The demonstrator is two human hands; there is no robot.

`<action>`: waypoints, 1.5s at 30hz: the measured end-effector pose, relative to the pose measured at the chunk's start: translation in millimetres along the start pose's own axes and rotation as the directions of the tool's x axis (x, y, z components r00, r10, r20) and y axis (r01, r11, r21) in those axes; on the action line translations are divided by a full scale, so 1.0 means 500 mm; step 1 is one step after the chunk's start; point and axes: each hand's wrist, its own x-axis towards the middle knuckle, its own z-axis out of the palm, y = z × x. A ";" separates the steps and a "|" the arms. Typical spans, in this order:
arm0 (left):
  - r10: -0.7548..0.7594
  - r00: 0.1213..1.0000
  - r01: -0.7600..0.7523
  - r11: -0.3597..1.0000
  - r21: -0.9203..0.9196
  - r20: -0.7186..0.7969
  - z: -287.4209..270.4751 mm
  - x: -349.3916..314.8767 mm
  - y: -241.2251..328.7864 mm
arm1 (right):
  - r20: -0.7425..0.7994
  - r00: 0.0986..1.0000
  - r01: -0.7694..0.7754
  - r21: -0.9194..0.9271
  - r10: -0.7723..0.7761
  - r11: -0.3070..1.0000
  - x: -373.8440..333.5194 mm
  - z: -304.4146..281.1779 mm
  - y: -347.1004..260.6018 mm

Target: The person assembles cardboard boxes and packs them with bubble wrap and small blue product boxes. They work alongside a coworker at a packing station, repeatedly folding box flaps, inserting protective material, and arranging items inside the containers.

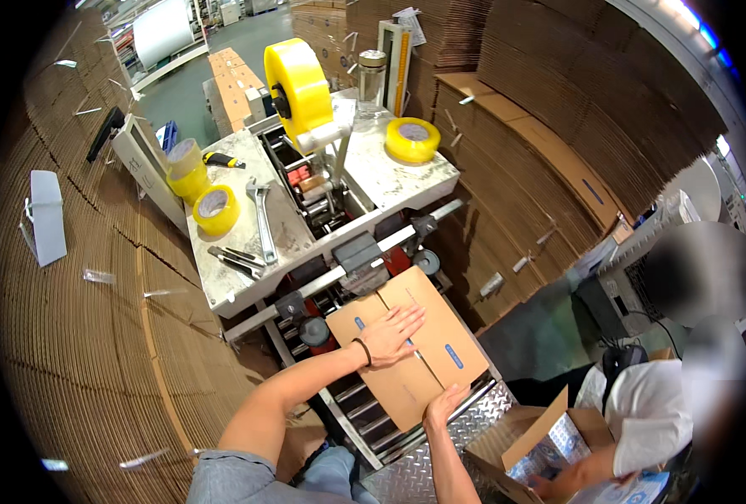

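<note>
A brown cardboard box (440, 323) lies on the rollers in front of the taping machine, its top flaps folded down to a middle seam. My left hand (392, 336) rests flat on top, across the seam, with fingers stretched out. A dark band circles that wrist. At the box's near right edge, my right hand (445, 406) is pressed against the side, fingers extended; part of them is hidden. Just beyond the box is the machine's crossbar (360, 262). Above the machine stands a large yellow tape roll (296, 91) on its holder.
Tape rolls (216, 210), an adjustable wrench (262, 220) and a yellow cutter (223, 160) lie on the left plate. Another tape roll (412, 139) sits right. Flattened cardboard stacks (96, 336) flank me. At right, a co-worker's arm (581, 475) reaches into an open carton (507, 437).
</note>
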 end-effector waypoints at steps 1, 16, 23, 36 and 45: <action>0.027 1.000 -0.027 1.000 -0.009 0.002 -0.006 0.002 -0.016 | 0.007 1.000 -0.003 -0.002 0.003 1.000 0.003 0.021 -0.006; -0.579 0.772 0.158 -0.223 -0.962 0.261 0.241 -0.106 0.355 | 0.446 0.883 -0.318 0.344 0.144 0.883 -0.068 -0.012 0.106; -0.448 0.749 0.588 0.111 -0.801 0.488 0.402 -0.487 0.531 | 0.518 0.592 -0.481 -0.388 0.618 0.786 -0.330 -0.508 0.487; 0.276 0.667 0.081 0.897 0.435 -0.693 -0.940 -0.655 0.729 | 0.701 0.648 0.405 -0.648 0.298 0.645 -0.401 -0.869 0.628; -0.287 0.920 0.366 0.873 0.321 -0.268 -1.211 -0.789 0.702 | 0.900 0.382 0.561 -0.407 0.211 0.721 -0.514 -0.763 0.567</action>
